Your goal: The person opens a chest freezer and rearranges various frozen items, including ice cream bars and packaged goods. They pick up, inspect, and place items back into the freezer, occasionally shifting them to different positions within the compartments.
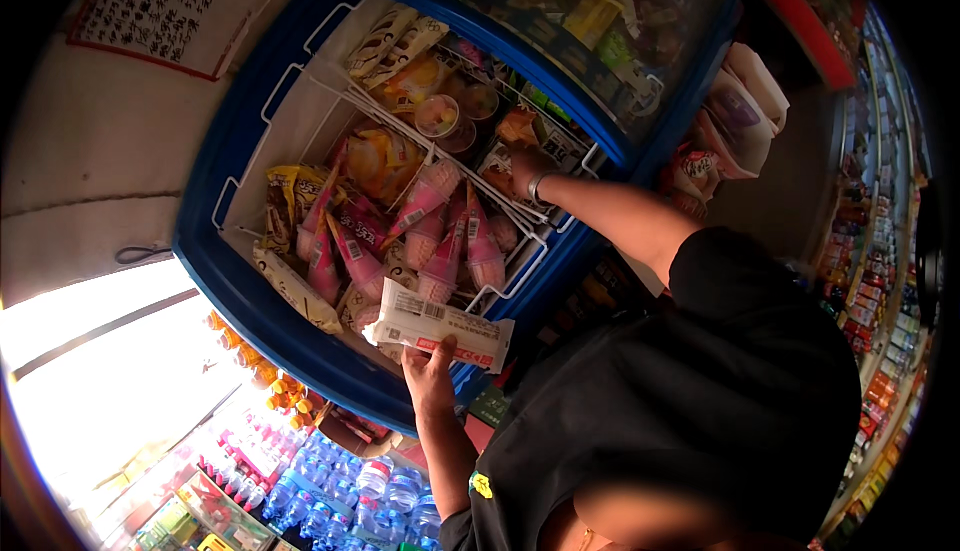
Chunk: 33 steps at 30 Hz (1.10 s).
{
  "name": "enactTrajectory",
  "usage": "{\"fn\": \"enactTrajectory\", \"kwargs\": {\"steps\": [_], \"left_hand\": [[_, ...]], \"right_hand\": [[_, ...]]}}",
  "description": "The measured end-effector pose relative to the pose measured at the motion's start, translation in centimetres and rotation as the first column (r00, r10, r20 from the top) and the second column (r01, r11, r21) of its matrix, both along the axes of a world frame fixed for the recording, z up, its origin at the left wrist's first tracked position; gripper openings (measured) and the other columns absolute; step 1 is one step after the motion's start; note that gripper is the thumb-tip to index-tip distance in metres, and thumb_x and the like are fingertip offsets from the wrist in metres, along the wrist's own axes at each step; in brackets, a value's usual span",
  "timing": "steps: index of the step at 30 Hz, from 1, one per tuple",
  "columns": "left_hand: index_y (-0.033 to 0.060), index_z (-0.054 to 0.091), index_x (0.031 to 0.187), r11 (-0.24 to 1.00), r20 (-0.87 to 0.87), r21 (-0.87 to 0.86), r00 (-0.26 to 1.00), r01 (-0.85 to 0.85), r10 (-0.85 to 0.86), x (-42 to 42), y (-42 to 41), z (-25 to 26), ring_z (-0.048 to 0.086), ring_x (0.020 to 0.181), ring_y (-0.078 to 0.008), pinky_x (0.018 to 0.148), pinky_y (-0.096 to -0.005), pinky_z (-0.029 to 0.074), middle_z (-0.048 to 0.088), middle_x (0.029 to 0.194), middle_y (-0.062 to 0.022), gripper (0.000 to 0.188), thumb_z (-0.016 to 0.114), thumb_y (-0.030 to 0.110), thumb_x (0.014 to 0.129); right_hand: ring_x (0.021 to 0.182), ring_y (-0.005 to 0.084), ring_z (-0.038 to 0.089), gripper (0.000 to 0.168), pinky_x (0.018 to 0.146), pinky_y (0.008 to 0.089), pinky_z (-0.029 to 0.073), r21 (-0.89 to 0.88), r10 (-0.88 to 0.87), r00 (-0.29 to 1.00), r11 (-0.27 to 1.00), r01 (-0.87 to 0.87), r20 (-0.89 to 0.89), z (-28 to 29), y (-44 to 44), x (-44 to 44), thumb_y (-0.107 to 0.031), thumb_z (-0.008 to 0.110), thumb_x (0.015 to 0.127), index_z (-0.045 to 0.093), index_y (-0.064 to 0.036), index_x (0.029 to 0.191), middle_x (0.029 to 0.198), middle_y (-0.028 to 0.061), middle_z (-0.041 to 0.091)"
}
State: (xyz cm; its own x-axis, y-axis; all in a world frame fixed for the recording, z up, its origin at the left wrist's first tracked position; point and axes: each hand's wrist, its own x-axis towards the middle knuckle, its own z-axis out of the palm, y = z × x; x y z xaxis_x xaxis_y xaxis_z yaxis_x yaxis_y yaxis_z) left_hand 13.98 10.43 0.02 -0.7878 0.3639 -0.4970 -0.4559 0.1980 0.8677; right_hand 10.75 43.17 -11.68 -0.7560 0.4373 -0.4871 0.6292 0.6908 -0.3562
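My left hand (431, 374) holds a white wrapped ice-cream packet (442, 329) with red print and a barcode, over the near edge of a blue-rimmed chest freezer (196, 213). My right hand (529, 168), with a bracelet at its wrist, reaches into a wire basket (517, 209) at the freezer's right side. It touches brown-and-white packets (499, 164) beside an orange one (517, 127); its fingertips are partly hidden. Pink cone ice creams (360, 258) lie in the nearer compartment, by yellow packets (382, 161). Clear-lidded cups (436, 115) stand farther in.
A sliding glass lid (600, 18) covers the freezer's far part. Bottled water packs (337, 491) and orange-capped bottles (289, 393) stand at lower left. White bags (739, 115) sit beyond the right side. Stocked shelves (877, 303) line the far right. A handwritten sheet (165, 10) hangs at upper left.
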Motion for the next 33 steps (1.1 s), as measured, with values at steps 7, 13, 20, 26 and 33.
{"fn": "enactTrajectory", "kwargs": {"steps": [7,13,20,26,33], "left_hand": [[-0.0023,0.056,0.102,1.000,0.014,-0.012,1.000,0.009,-0.009,-0.2,0.7,0.0,0.058,0.085,-0.0156,0.081,-0.0293,0.044,0.063,0.093,-0.0076,0.031,0.068,0.016,0.080],[-0.0025,0.056,0.103,1.000,0.012,-0.009,1.000,0.017,-0.017,-0.2,0.7,0.1,0.058,0.086,-0.0157,0.082,-0.0293,0.044,0.063,0.093,-0.0078,0.030,0.067,0.015,0.080],[-0.0023,0.056,0.103,1.000,0.025,0.000,1.000,0.000,0.000,-0.2,1.0,-0.1,0.058,0.086,-0.0154,0.082,-0.0289,0.043,0.063,0.093,-0.0072,0.027,0.065,0.011,0.081],[-0.0026,0.056,0.102,1.000,0.004,-0.003,1.000,-0.019,0.019,-0.2,0.7,-0.4,0.057,0.087,-0.0158,0.082,-0.0288,0.043,0.063,0.094,-0.0076,0.028,0.064,0.012,0.079],[-0.0021,0.057,0.102,1.000,0.006,-0.008,1.000,-0.012,0.012,-0.3,0.8,-0.6,0.057,0.087,-0.0158,0.082,-0.0288,0.042,0.063,0.094,-0.0073,0.030,0.065,0.014,0.079]], "right_hand": [[0.101,0.0332,0.059,0.075,0.083,0.0381,0.049,-0.145,-0.149,0.989,0.979,0.145,-0.018,-1.0,-0.4,-0.1,-0.058,0.057,0.075,0.053,0.003,0.117,0.110,0.0237,0.059],[0.106,0.0341,0.055,0.046,0.087,0.0402,0.047,-0.071,0.040,0.994,0.997,-0.033,0.100,-0.6,0.7,-0.2,-0.013,0.064,0.076,0.053,-0.002,0.119,0.116,0.0229,0.055],[0.092,0.0320,0.061,0.046,0.075,0.0392,0.051,-0.151,0.023,0.992,0.989,-0.004,0.125,-1.7,0.6,0.4,-0.007,0.060,0.079,0.042,0.004,0.120,0.100,0.0240,0.059],[0.075,0.0289,0.064,0.041,0.065,0.0379,0.051,-0.179,-0.069,0.985,0.979,0.098,0.158,0.9,1.3,-0.1,-0.019,0.067,0.078,0.050,0.006,0.105,0.087,0.0217,0.062],[0.079,0.0260,0.061,0.024,0.070,0.0369,0.049,-0.039,0.068,0.997,0.997,-0.070,-0.037,-0.5,1.9,0.5,-0.026,0.072,0.071,0.062,-0.005,0.078,0.081,0.0117,0.063]]}}
